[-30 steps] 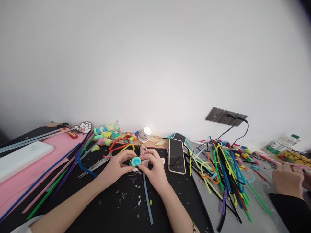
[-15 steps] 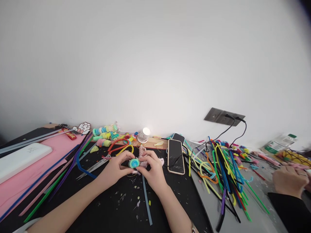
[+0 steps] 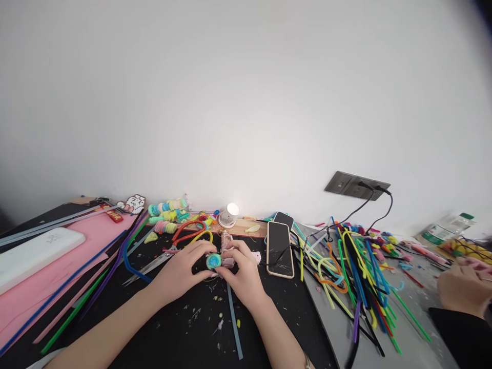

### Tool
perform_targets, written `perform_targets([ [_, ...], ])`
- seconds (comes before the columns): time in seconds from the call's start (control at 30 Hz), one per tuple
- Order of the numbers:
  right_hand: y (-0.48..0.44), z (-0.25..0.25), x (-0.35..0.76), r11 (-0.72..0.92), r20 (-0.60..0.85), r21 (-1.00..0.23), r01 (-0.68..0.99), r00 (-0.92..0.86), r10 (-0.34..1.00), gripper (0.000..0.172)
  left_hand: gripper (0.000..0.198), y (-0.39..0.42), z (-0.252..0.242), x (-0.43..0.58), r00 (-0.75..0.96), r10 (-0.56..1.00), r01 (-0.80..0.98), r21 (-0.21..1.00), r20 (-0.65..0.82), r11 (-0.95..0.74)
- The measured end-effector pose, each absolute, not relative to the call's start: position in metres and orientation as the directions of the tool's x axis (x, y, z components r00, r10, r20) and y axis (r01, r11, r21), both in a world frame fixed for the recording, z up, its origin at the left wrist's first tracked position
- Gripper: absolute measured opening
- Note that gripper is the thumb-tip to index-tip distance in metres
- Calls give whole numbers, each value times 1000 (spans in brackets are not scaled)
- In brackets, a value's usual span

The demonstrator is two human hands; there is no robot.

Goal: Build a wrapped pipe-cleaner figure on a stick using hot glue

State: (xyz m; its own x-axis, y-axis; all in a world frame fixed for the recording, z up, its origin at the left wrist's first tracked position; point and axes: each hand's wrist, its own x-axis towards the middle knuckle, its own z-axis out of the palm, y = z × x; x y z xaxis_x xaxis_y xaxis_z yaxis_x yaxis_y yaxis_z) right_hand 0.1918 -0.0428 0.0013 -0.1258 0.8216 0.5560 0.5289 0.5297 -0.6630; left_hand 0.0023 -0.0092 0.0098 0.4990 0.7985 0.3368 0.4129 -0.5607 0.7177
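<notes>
Round and ring-patterned, a blue-green disc point(image 3: 214, 261) is held over the black table point(image 3: 172, 328), which is littered with pale crumbs point(image 3: 220, 324). Fuzzy stems point(image 3: 359, 279), bent and straight, are heaped on the grey table point(image 3: 331, 330); a smooth white wall point(image 3: 230, 102) is set behind. The disc is pinched between the left hand point(image 3: 184, 266) and right hand point(image 3: 243, 269), both curled inward around it

Bare hands point(image 3: 184, 266) and forearms point(image 3: 119, 324), whitish sleeve edge point(image 3: 45, 360) on the left arm, slim band point(image 3: 307, 362) on the right.
</notes>
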Motion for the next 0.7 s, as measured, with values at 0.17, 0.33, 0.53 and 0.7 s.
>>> perform_targets([
  [0.17,-45,1,191,546,566,-629,553,-156,810,24,26,-9,7,-2,561,704,506,492,436,-708],
  [0.33,-45,1,190,546,570,-620,564,-155,807,23,26,-10,8,-3,588,641,569,311,493,-761],
  [0.53,-45,3,188,546,572,-611,573,-157,805,18,23,-11,8,-3,602,617,582,250,506,-774],
  [0.7,-46,2,187,537,556,-607,586,-170,814,17,23,-12,11,-3,599,632,577,282,491,-767],
])
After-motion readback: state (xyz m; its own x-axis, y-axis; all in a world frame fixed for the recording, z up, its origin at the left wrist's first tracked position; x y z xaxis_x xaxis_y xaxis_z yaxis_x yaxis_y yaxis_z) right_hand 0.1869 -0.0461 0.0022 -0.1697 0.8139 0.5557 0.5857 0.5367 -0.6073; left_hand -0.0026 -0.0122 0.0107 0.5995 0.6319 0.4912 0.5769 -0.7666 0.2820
